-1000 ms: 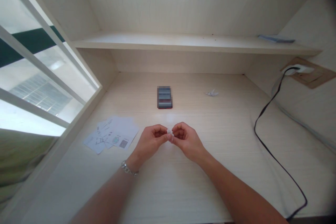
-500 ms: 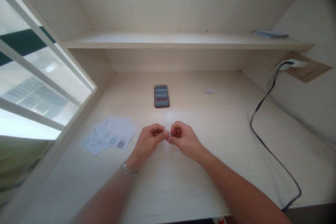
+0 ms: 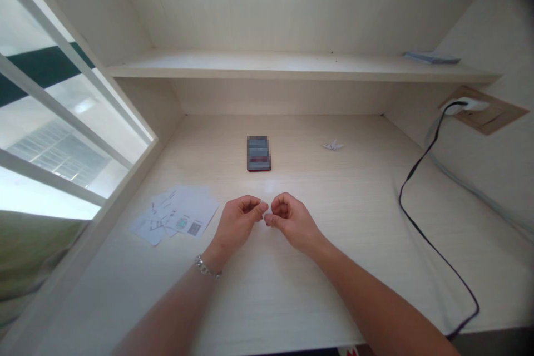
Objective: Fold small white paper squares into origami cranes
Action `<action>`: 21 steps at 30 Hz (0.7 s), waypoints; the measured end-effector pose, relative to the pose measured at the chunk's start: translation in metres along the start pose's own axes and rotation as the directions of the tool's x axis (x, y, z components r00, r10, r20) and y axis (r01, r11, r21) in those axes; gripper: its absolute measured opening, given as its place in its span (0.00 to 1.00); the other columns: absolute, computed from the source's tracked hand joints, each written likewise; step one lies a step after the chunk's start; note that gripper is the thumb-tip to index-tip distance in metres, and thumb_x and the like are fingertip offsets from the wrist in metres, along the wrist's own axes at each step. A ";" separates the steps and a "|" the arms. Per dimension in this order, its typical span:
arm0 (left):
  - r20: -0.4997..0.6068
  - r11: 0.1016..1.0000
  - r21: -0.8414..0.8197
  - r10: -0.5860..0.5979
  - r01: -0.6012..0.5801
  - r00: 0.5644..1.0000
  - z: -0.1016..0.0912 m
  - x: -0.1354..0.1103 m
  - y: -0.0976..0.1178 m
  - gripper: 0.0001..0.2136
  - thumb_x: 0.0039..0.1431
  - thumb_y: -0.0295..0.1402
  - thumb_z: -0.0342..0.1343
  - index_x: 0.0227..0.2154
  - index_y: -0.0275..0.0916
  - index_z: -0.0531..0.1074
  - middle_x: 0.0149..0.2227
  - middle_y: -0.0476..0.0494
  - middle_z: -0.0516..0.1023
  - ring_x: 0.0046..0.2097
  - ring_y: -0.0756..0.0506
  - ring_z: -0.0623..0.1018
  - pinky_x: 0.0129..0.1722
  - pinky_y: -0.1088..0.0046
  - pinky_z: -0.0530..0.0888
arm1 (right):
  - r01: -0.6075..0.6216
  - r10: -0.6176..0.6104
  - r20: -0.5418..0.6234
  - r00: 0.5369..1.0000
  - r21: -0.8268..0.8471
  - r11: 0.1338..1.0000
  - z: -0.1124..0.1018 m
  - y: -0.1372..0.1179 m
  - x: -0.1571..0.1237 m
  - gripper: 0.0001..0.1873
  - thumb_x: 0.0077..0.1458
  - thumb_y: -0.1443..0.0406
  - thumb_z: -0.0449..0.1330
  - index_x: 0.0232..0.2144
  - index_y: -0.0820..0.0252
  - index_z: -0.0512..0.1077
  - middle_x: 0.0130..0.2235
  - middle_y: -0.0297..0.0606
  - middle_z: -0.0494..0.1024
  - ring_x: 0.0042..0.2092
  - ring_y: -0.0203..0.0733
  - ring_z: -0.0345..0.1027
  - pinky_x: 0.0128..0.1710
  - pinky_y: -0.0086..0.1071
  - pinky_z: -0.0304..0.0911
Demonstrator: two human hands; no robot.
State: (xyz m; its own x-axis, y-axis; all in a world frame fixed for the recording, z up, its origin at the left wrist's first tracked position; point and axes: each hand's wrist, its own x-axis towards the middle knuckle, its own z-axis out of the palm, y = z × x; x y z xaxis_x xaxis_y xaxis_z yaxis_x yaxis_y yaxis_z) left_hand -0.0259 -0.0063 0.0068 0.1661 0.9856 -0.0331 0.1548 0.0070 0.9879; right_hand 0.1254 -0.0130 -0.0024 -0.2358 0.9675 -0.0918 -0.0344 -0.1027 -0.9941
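In the middle of the desk, my left hand (image 3: 241, 217) and my right hand (image 3: 294, 223) face each other, fingertips almost meeting. Both are closed in a pinch. Between them is a small white piece of paper (image 3: 267, 212), mostly covered by the thumbs and fingers, so its folds cannot be made out. Beyond my hands lies a phone (image 3: 258, 154) with a blurred screen. A small folded paper crane (image 3: 332, 146) rests farther back to the right. Left of my left hand, several white paper sheets (image 3: 196, 203) overlap, one printed with a QR code.
A black cable (image 3: 421, 233) runs from a wall socket (image 3: 486, 108) down the right side of the desk (image 3: 267, 300). Above the desk's back edge is a shelf (image 3: 250, 64) with a flat bluish item (image 3: 431, 58). White bars (image 3: 54, 100) border the left side.
My fingertips have shifted slightly around the small paper, with the right index finger a bit farther from the thumb. The whole view has moved a little. Objects on the desk stay put.
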 end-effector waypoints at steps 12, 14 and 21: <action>-0.044 0.998 -0.063 0.000 -0.003 0.999 -0.001 0.000 -0.001 0.10 0.46 0.37 0.60 0.22 0.35 0.72 0.22 0.50 0.72 0.26 0.51 0.69 0.28 0.76 0.65 | 0.033 -0.024 0.045 0.999 -0.218 0.975 -0.005 -0.003 -0.003 0.07 0.47 0.62 0.60 0.28 0.60 0.69 0.28 0.35 0.73 0.30 0.37 0.65 0.30 0.31 0.60; -0.027 0.996 -0.084 -0.006 0.004 1.000 0.000 0.000 0.000 0.09 0.47 0.37 0.59 0.22 0.35 0.72 0.22 0.50 0.72 0.27 0.51 0.69 0.28 0.76 0.65 | 0.054 -0.044 0.043 0.998 -0.279 0.959 -0.005 -0.003 -0.003 0.08 0.50 0.61 0.58 0.24 0.60 0.69 0.26 0.34 0.71 0.28 0.35 0.63 0.28 0.30 0.59; -0.027 0.985 -0.171 0.000 -0.005 1.000 -0.002 0.000 0.002 0.08 0.46 0.35 0.60 0.22 0.34 0.72 0.22 0.50 0.72 0.27 0.52 0.69 0.29 0.76 0.66 | 0.049 -0.036 0.047 0.998 -0.295 0.954 -0.004 -0.006 -0.004 0.09 0.49 0.61 0.59 0.23 0.60 0.68 0.22 0.31 0.69 0.25 0.32 0.58 0.24 0.27 0.54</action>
State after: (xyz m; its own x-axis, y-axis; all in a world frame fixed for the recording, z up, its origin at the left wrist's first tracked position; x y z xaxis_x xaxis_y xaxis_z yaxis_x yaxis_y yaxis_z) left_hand -0.0272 -0.0061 0.0088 0.1393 0.9898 -0.0290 -0.0146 0.0313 0.9994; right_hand 0.1305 -0.0154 0.0040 -0.2798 0.9586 -0.0529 0.2428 0.0173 -0.9699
